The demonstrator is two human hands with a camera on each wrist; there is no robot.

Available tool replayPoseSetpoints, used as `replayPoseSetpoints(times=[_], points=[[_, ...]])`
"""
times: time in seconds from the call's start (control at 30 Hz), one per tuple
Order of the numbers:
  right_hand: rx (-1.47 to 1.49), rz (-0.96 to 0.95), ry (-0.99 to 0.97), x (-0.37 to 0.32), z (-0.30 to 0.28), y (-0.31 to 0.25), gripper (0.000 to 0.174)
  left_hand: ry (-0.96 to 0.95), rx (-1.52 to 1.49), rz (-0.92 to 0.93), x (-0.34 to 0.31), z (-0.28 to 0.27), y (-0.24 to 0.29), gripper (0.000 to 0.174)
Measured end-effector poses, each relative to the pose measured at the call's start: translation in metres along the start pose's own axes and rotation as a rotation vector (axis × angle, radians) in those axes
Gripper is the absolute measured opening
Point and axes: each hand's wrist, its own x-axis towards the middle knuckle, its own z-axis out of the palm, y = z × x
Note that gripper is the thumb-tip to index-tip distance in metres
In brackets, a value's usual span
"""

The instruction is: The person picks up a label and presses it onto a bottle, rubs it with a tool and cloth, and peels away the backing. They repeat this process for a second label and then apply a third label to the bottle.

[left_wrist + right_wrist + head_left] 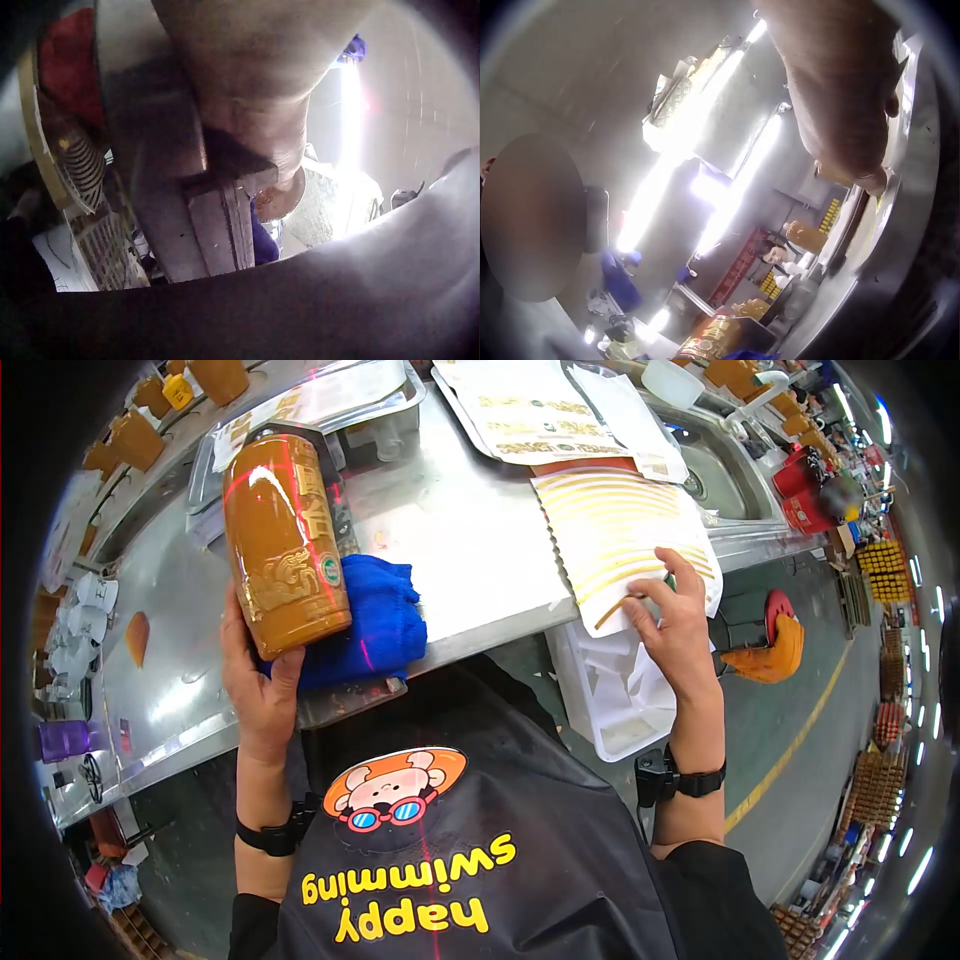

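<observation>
A glossy brown bottle (pixel 272 525) with raised gold lettering and a gold figure lies tilted on a folded blue cloth (pixel 388 615), its base toward the person. My left hand (pixel 262 695) holds it at the base, thumb on the near end and fingers along the left side. At the table's front edge lies a white sheet (pixel 625 510) printed with rows of curved gold strips. Over its near corner, my right hand (pixel 675 615) pinches a short gold strip (pixel 608 616) between thumb and forefinger. The left wrist view mostly shows the forearm and strap.
A white plastic bin (pixel 610 730) with paper scraps stands below the table edge. Behind the strip sheet is a tray (pixel 470 420) with printed sheets. Another metal tray (pixel 405 400) sits behind the bottle. A sink (pixel 715 470) is at the right, and an orange-brown piece (pixel 137 639) lies far left.
</observation>
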Motion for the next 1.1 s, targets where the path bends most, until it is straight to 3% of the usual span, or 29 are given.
replayPoseSetpoints(times=[0.13, 0.27, 0.4, 0.57, 0.67, 0.83, 0.93, 1.0, 1.1], points=[[-0.013, 0.013, -0.017, 0.001, -0.006, 0.004, 0.010, -0.017, -0.028, -0.032, -0.001, 0.002, -0.001, 0.085], [0.153, 0.022, -0.053, 0.011, -0.017, -0.003, 0.008, -0.058, 0.149, -0.042, -0.001, 0.009, 0.006, 0.089], [0.366, -0.037, -0.138, 0.031, -0.026, -0.027, 0.007, -0.043, 0.496, 0.156, 0.004, 0.015, 0.034, 0.095], [0.577, -0.237, -0.219, 0.064, -0.020, -0.080, 0.008, -0.010, 0.638, 0.188, 0.008, 0.013, 0.055, 0.094], [0.676, -0.414, -0.242, 0.081, -0.018, -0.111, 0.009, -0.004, 0.630, 0.215, 0.007, 0.012, 0.051, 0.093], [0.790, -0.477, -0.287, 0.096, -0.013, -0.148, 0.007, 0.003, 0.433, 0.155, -0.001, 0.019, 0.030, 0.095], [0.807, -0.418, -0.332, 0.094, -0.004, -0.154, 0.007, -0.021, 0.324, 0.117, -0.004, 0.020, 0.027, 0.091], [0.767, -0.513, -0.285, 0.097, 0.000, -0.155, 0.007, -0.054, 0.265, 0.090, -0.003, 0.012, 0.036, 0.089], [0.751, -0.544, -0.279, 0.098, -0.003, -0.160, 0.008, -0.043, -0.033, 0.189, 0.014, 0.000, 0.062, 0.068]])
